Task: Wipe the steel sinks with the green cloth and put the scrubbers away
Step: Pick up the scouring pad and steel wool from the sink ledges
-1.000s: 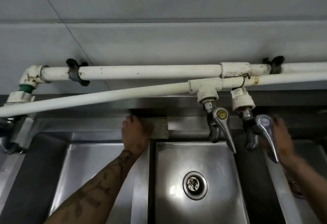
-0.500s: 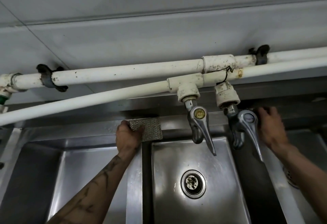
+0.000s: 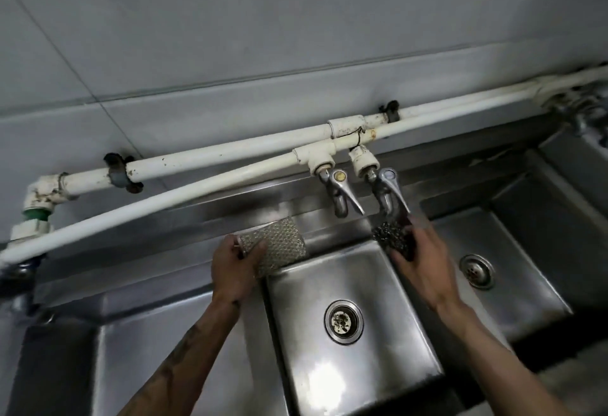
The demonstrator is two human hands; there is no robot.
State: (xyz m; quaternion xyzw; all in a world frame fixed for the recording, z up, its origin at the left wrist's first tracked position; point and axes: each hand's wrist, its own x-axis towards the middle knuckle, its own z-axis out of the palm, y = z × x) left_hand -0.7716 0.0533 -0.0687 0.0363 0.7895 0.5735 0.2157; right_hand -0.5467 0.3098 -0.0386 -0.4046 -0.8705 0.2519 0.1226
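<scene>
Being gripped by the left hand (image 3: pixel 234 272), fingers curled round its near edge, the flat silver mesh scrubber (image 3: pixel 283 244) is being held at eleven o'clock from the middle drain (image 3: pixel 343 321). The dark steel-wool scrubber (image 3: pixel 391 239) is being clutched in the right hand (image 3: pixel 426 267) at one o'clock, just below a tap (image 3: pixel 391 190).
</scene>
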